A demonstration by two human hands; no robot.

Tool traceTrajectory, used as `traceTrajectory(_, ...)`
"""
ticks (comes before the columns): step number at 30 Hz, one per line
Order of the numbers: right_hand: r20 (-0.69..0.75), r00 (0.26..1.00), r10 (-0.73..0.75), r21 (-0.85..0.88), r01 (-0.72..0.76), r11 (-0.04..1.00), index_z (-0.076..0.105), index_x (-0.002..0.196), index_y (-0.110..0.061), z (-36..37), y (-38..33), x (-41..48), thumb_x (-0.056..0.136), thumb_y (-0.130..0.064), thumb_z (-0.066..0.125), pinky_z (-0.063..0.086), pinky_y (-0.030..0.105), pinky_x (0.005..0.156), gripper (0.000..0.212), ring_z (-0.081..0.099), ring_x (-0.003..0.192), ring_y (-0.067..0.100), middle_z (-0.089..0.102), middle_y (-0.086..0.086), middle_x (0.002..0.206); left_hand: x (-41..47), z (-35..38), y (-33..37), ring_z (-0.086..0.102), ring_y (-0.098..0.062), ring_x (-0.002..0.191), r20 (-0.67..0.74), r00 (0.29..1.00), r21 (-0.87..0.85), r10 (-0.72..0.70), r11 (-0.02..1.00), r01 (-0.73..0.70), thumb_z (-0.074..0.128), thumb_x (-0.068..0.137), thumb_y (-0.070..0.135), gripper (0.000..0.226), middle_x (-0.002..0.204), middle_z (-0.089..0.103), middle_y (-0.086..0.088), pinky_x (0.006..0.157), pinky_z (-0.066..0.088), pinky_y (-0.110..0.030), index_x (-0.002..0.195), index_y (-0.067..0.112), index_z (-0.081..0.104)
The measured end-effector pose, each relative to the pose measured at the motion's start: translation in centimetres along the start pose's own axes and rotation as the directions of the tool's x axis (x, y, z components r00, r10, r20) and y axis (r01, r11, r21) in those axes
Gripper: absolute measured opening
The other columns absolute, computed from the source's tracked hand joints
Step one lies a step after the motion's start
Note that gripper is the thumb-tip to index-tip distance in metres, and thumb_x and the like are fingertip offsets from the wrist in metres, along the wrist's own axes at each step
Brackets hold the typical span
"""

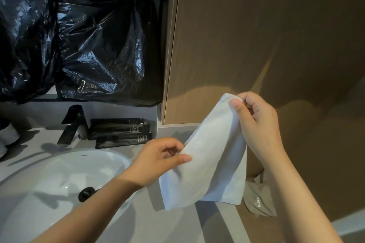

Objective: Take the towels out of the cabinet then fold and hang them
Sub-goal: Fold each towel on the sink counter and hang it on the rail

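A small white towel (209,162) hangs in the air over the right end of the grey counter (173,223), folded double. My right hand (256,122) pinches its top corner between thumb and fingers. Lower down, my left hand (162,158) pinches the towel's left edge. A second, grey-beige cloth (260,199) hangs below and behind the white towel, by my right forearm. The brown wooden cabinet (256,35) fills the right side of the view, its door shut.
A white oval sink (59,183) with a black drain sits at the lower left, a black faucet (73,124) behind it. Black toiletry tubes (118,130) lie beside the faucet. Black plastic sheeting (79,31) covers the wall above. White cups (7,134) stand far left.
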State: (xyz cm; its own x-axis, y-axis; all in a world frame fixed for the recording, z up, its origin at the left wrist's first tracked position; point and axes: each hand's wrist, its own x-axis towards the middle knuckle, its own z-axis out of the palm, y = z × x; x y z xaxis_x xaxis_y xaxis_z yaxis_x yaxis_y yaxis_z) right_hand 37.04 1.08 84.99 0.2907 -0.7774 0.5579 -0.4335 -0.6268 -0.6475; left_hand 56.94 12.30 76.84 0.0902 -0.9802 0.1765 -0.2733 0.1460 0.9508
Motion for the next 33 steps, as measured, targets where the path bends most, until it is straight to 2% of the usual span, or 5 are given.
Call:
traceTrajectory(7, -0.042, 0.999, -0.025, -0.016, 0.025, 1.000, 0.062, 0.082, -0.016, -1.2, -0.1, 0.0, 0.098, -0.031, 0.054, 0.040, 0.007, 0.058, 0.023, 0.057, 0.073, 0.006, 0.059, -0.008, 0.071, 1.6, -0.6, -0.2, 0.051, -0.009, 0.063, -0.084, 0.977, 0.477, 0.195, 0.869, -0.133, 0.067, 0.086, 0.042, 0.029, 0.072, 0.055, 0.011, 0.058, 0.039, -0.021, 0.093, 0.045, 0.040)
traceTrajectory(14, -0.012, 1.000, -0.015, -0.033, 0.015, 0.999, 0.061, 0.080, -0.021, 0.1, 0.9, -0.9, 0.097, -0.031, 0.054, 0.039, 0.009, 0.059, 0.021, 0.056, 0.073, 0.007, 0.058, -0.012, 0.071, -0.5, -1.4, -3.2, 0.064, -0.020, 0.079, 0.081, 0.980, 0.272, -0.180, 0.950, 0.152, 0.077, 0.080, 0.030, 0.019, 0.084, 0.069, -0.006, 0.078, 0.053, -0.035, 0.082, 0.013, 0.070)
traceTrajectory(22, 0.039, 0.999, -0.021, -0.039, 0.023, 0.999, 0.062, 0.081, -0.022, 2.1, 1.4, -1.4, 0.097, -0.033, 0.055, 0.039, 0.009, 0.060, 0.020, 0.057, 0.077, 0.007, 0.060, -0.013, 0.075, -2.1, -1.7, -5.9, 0.055, -0.011, 0.065, -0.008, 0.961, 0.241, -0.276, 0.932, 0.270, 0.084, 0.072, 0.028, 0.019, 0.075, 0.064, -0.007, 0.066, 0.048, -0.030, 0.069, 0.016, 0.071)
traceTrajectory(27, 0.060, 0.998, -0.031, -0.019, 0.032, 0.999, 0.061, 0.080, -0.023, 2.9, 1.5, -2.4, 0.097, -0.032, 0.055, 0.040, 0.015, 0.060, 0.020, 0.056, 0.076, 0.009, 0.059, -0.012, 0.073, -3.9, 0.7, -7.5, 0.035, -0.010, 0.055, -0.153, 0.975, 0.453, -0.162, 0.865, 0.215, 0.061, 0.092, 0.039, 0.033, 0.057, 0.038, 0.005, 0.053, 0.029, -0.021, 0.070, 0.023, 0.042)
traceTrajectory(33, 0.099, 0.995, 0.013, -0.010, -0.012, 1.000, 0.063, 0.085, -0.022, 3.7, 2.3, -4.3, 0.097, -0.030, 0.056, 0.044, 0.015, 0.064, 0.015, 0.058, 0.080, 0.007, 0.060, -0.015, 0.078, -6.7, 1.6, -9.6, 0.059, -0.019, 0.084, -0.092, 0.932, 0.355, -0.350, 0.863, 0.359, 0.058, 0.094, 0.034, 0.020, 0.086, 0.064, -0.002, 0.078, 0.046, -0.030, 0.084, 0.017, 0.055)
